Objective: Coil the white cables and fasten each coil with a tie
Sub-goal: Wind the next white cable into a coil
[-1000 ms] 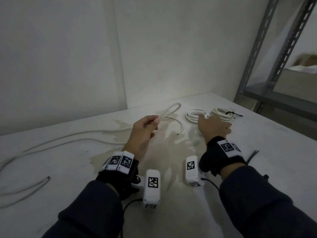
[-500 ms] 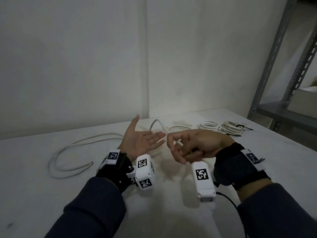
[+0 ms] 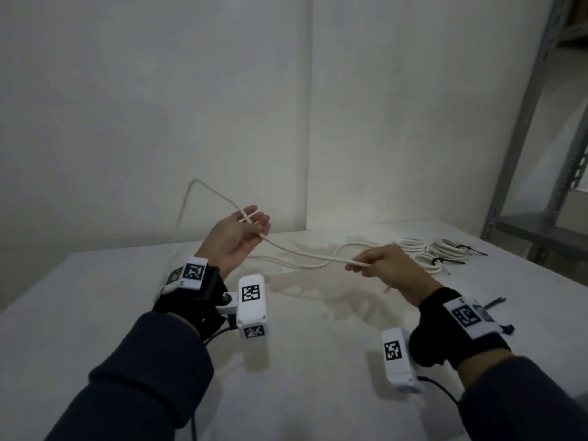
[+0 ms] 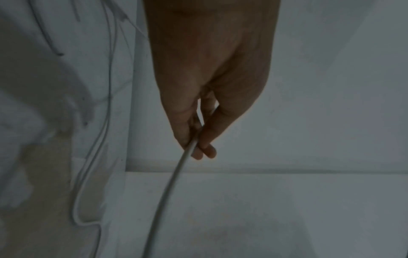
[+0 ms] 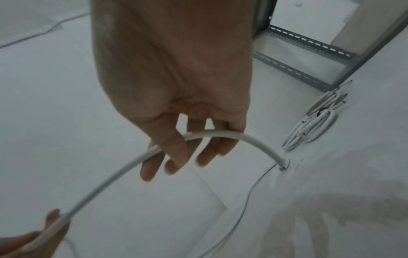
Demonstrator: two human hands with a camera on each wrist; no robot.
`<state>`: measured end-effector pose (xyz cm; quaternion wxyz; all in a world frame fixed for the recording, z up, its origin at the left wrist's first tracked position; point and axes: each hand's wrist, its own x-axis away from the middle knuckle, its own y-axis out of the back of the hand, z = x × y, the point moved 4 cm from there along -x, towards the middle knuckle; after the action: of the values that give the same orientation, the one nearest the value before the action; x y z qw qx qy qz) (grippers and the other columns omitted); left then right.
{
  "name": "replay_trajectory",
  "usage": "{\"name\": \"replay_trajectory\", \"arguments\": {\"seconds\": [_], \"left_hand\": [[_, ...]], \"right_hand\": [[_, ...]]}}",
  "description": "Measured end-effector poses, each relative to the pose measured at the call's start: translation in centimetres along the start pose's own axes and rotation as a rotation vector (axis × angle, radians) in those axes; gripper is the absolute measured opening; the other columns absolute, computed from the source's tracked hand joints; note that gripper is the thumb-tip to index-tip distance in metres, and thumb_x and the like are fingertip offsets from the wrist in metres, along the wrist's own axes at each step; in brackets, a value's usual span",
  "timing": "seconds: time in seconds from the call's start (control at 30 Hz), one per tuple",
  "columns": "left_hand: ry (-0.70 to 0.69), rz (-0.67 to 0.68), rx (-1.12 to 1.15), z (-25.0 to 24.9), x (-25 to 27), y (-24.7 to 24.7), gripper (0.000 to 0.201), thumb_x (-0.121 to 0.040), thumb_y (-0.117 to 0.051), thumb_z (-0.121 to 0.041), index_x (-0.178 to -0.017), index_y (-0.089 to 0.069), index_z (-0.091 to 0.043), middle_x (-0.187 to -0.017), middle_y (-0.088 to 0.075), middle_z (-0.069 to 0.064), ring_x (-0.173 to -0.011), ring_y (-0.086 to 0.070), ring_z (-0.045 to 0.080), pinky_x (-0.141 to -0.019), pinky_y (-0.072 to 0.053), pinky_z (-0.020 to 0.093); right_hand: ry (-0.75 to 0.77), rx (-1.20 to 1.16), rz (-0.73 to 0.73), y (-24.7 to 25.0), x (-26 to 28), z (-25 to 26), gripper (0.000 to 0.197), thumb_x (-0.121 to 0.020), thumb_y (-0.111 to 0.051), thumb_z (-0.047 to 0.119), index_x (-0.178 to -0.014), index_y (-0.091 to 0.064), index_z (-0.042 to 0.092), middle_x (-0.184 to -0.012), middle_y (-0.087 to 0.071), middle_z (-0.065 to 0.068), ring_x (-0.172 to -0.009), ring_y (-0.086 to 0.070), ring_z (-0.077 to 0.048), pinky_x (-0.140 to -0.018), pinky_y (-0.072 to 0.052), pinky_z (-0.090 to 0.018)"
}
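Note:
A loose white cable (image 3: 305, 254) stretches in the air between my hands above the white table (image 3: 95, 313). My left hand (image 3: 254, 224) is raised, palm up, and pinches the cable (image 4: 167, 192) between thumb and fingers (image 4: 207, 150). Behind that hand the cable arcs up and drops to the table. My right hand (image 3: 359, 267) grips the cable near its cut end (image 5: 282, 165), thumb (image 5: 174, 146) over it. More of the cable lies in loops on the table (image 3: 286, 261). Three tied white coils (image 3: 445, 249) lie at the back right, also seen in the right wrist view (image 5: 309, 125).
A grey metal shelf rack (image 3: 521, 148) stands at the right, beyond the table's corner. A loose black tie (image 3: 494, 302) lies on the table near my right wrist. A brownish stain (image 3: 318, 291) marks the table's middle. A white wall (image 3: 222, 106) rises behind.
My left hand, open and empty half a second ago, has risen and now pinches the cable. My right hand has pulled away to the right, drawing the cable taut between them.

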<state>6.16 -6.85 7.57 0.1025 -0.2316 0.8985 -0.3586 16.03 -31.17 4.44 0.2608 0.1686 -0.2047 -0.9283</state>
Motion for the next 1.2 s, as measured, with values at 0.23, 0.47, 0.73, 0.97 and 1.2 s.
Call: {"name": "replay_trajectory", "arguments": {"seconds": [0.23,0.47,0.73,0.97,1.2], "left_hand": [[-0.204,-0.348,0.083,-7.5,1.2,5.4,0.005,-0.097,-0.043,-0.005,-0.095,-0.048,-0.006,-0.070,-0.050,0.007,-0.054,-0.045,0.013,-0.041,-0.042,0.015],[-0.014,-0.130,-0.624,-7.4,2.5,5.0,0.022,-0.103,-0.028,-0.020,-0.115,-0.046,-0.018,-0.062,-0.032,-0.001,-0.032,-0.022,0.005,-0.033,-0.017,0.011],[-0.079,0.337,-0.561,-9.3,2.8,3.7,0.035,-0.102,-0.031,-0.036,-0.126,-0.054,-0.027,-0.051,-0.023,-0.009,-0.039,-0.018,0.001,-0.035,-0.013,0.013],[-0.063,0.395,-0.390,-11.8,1.0,6.8,0.036,-0.095,-0.035,-0.039,-0.119,-0.061,-0.037,-0.052,-0.015,-0.007,-0.043,-0.008,0.004,-0.035,-0.009,0.015],[0.000,-0.590,-1.131,-10.2,-1.8,14.3,0.073,-0.098,-0.043,-0.046,-0.153,-0.009,-0.011,-0.129,-0.043,0.024,-0.109,-0.054,0.034,-0.093,-0.045,0.042]], "right_hand": [[-0.292,0.535,-0.204,-1.2,-1.1,-2.5,0.034,-0.093,-0.048,0.005,-0.082,-0.076,0.019,-0.111,-0.069,-0.004,-0.106,-0.059,-0.023,-0.089,-0.047,-0.032],[-0.424,-0.453,0.048,-8.0,-0.5,-0.7,0.009,-0.085,-0.055,-0.013,-0.088,-0.063,-0.016,-0.060,-0.061,-0.013,-0.069,-0.064,-0.030,-0.058,-0.058,-0.030],[-0.262,-0.391,0.025,-11.3,-2.5,1.5,0.027,-0.089,-0.043,-0.011,-0.083,-0.067,-0.001,-0.088,-0.067,-0.016,-0.075,-0.064,-0.024,-0.062,-0.054,-0.026],[-0.329,-0.523,-0.085,-11.9,-4.5,0.0,0.027,-0.086,-0.042,-0.014,-0.093,-0.054,0.009,-0.095,-0.067,-0.021,-0.067,-0.061,-0.026,-0.060,-0.053,-0.032],[-0.343,-0.677,-0.107,-13.9,-6.0,-0.4,0.044,-0.091,-0.042,-0.012,-0.128,-0.046,0.013,-0.096,-0.060,-0.019,-0.072,-0.060,-0.027,-0.064,-0.055,-0.036]]}}
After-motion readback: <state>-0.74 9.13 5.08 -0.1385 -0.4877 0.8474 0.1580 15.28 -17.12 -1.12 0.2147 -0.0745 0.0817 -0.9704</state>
